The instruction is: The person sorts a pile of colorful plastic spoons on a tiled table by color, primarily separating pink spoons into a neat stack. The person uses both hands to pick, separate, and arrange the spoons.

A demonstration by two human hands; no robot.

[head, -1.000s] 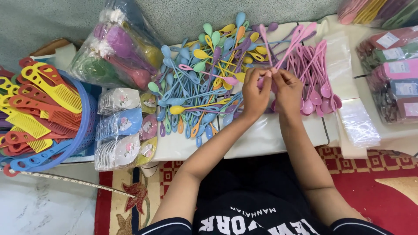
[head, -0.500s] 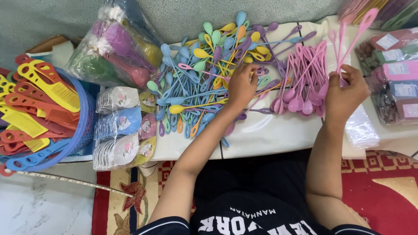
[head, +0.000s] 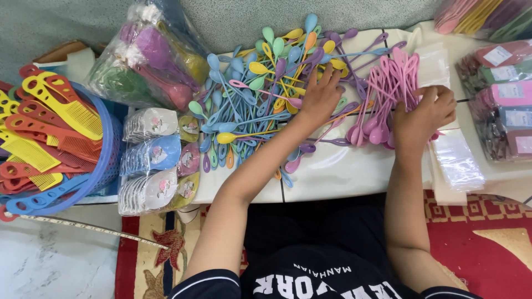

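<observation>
Your left hand (head: 318, 99) lay flat, fingers spread, on the mixed pile of coloured spoons (head: 266, 94) at upper centre of the frame, pressing on them and gripping none. Your right hand (head: 424, 113) was closed around the handles of the bunch of pink spoons (head: 388, 94), just right of centre, their bowls fanned toward the lower left against the white board (head: 343, 171).

To sort this well, in my judgement, you needed to keep the pink handles squared together in the right hand, so the bunch did not splay, and to pick with the left fingertips rather than the palm. A flat palm drags neighbouring spoons along. One pink spoon (head: 260, 88) showed among the blue and yellow ones, left of your left hand; that was the nearest candidate I could see.

The clear bags (head: 457, 160) lay just right of your right wrist, within easy reach. The basket of combs (head: 44, 127) at far left and the packed spoons (head: 149, 61) at upper left stood well apart from the work.
</observation>
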